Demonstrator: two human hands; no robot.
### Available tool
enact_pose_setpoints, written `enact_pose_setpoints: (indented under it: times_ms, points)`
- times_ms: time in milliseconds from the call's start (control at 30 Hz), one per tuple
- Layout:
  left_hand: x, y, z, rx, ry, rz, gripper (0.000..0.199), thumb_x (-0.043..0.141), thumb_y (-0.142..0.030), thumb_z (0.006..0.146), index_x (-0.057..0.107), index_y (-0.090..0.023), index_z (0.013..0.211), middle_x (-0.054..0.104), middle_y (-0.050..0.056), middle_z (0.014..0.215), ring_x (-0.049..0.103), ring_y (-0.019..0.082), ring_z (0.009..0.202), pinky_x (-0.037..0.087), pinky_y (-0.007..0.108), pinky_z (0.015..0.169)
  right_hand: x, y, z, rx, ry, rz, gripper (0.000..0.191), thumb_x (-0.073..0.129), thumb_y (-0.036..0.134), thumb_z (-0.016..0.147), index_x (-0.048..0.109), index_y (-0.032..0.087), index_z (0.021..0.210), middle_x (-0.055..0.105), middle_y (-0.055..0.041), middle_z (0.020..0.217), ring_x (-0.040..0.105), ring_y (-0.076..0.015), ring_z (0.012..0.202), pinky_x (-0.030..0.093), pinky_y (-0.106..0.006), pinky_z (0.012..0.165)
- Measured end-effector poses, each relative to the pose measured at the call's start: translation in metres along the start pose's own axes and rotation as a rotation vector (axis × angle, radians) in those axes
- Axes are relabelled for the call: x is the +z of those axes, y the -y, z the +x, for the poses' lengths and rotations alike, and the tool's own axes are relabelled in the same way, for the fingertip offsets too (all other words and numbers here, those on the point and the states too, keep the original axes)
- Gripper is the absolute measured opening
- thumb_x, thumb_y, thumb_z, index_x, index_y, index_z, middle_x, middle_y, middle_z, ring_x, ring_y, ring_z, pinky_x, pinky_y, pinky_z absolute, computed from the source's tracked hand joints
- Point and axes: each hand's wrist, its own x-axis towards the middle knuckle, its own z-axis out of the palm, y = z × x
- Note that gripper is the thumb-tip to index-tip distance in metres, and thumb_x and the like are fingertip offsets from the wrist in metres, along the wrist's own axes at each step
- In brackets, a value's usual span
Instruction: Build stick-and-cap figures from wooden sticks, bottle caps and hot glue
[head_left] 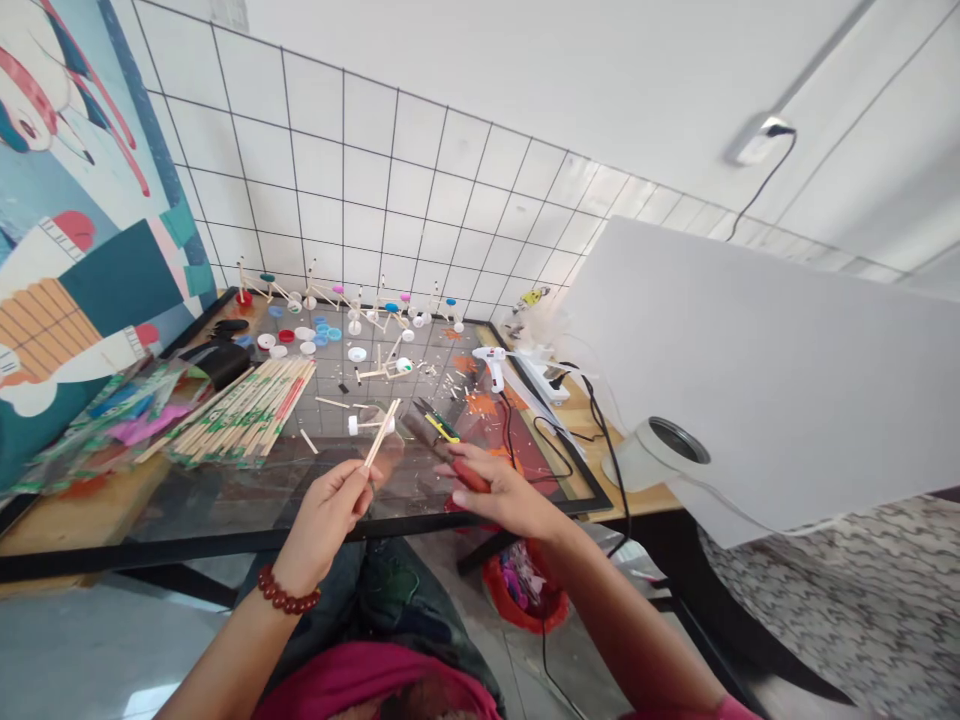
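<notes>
White wall and a black wire grid stand behind the tabletop, a dark-framed sheet of glass over wood. Near its front edge, the fingers of the left hand are closed, pinching the wooden sticks near their lower ends; the sticks rise side by side from the thumb and forefinger, slanting up and to the right, with most of their length beyond the fingertips. The right hand reaches in from the other side, its fingers partly extended around the red handle, which lies between them and the thumb; blur hides how firmly it is held. Just beyond that hand lies a yellow-and-black tool. Behind the sticks in the view, a short rod with white caps rests on the glass. Farther back are small stick models, loose bottle caps in white, red and blue, and scattered stick bits. A pile of paper-wrapped chopsticks spreads to the left, beside plastic bags. To the right sit a white glue gun, a power strip and, near the corner, a whitish jar lying tilted.
</notes>
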Motion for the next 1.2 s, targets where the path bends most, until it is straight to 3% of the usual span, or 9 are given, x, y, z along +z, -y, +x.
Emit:
enact_pose_setpoints:
  times_ms: [133, 233, 533, 733, 1200]
  points:
    - [0.007, 0.009, -0.008, 0.007, 0.110, 0.113, 0.051, 0.069, -0.067, 0.080, 0.073, -0.017, 0.087, 0.045, -0.004, 0.057, 0.031, 0.010, 0.052, 0.016, 0.025, 0.050, 0.015, 0.002, 0.022, 0.037, -0.485, 0.224, 0.032, 0.081, 0.055, 0.085, 0.086, 0.024, 0.094, 0.078, -0.0082, 0.114, 0.071, -0.0292, 0.114, 0.053, -0.047, 0.111]
    - [0.013, 0.015, -0.013, 0.034, 0.161, 0.179, 0.050, 0.064, -0.066, 0.085, 0.074, -0.017, 0.088, 0.047, -0.003, 0.060, 0.034, 0.012, 0.054, 0.019, 0.025, 0.050, 0.023, 0.010, 0.038, 0.035, -0.621, 0.368, 0.036, 0.087, 0.058, 0.075, 0.082, 0.022, 0.076, 0.077, -0.0083, 0.104, 0.069, -0.0281, 0.103, 0.057, -0.043, 0.098]
    - [0.019, 0.019, -0.015, 0.006, 0.212, 0.154, 0.052, 0.065, -0.069, 0.086, 0.072, -0.017, 0.090, 0.051, -0.002, 0.061, 0.040, 0.013, 0.056, 0.023, 0.025, 0.051, 0.024, 0.020, 0.040, 0.039, -0.610, 0.509, 0.026, 0.089, 0.045, 0.069, 0.079, 0.021, 0.070, 0.074, -0.0069, 0.100, 0.061, -0.0177, 0.080, 0.049, -0.032, 0.071]
    - [0.019, 0.020, -0.016, -0.011, 0.205, 0.135, 0.053, 0.069, -0.070, 0.083, 0.073, -0.017, 0.087, 0.053, -0.001, 0.062, 0.041, 0.013, 0.055, 0.025, 0.026, 0.051, 0.024, 0.020, 0.040, 0.054, -0.604, 0.448, 0.026, 0.087, 0.046, 0.070, 0.078, 0.022, 0.069, 0.076, -0.0069, 0.101, 0.063, -0.0206, 0.087, 0.052, -0.032, 0.075]
    - [0.014, 0.024, -0.015, 0.081, 0.197, 0.274, 0.047, 0.058, -0.061, 0.092, 0.075, -0.017, 0.092, 0.057, 0.001, 0.064, 0.048, 0.017, 0.061, 0.034, 0.030, 0.058, 0.018, 0.021, 0.039, 0.063, -0.540, 0.374, 0.022, 0.085, 0.042, 0.070, 0.076, 0.022, 0.067, 0.074, -0.0054, 0.099, 0.064, -0.0204, 0.089, 0.054, -0.034, 0.086]
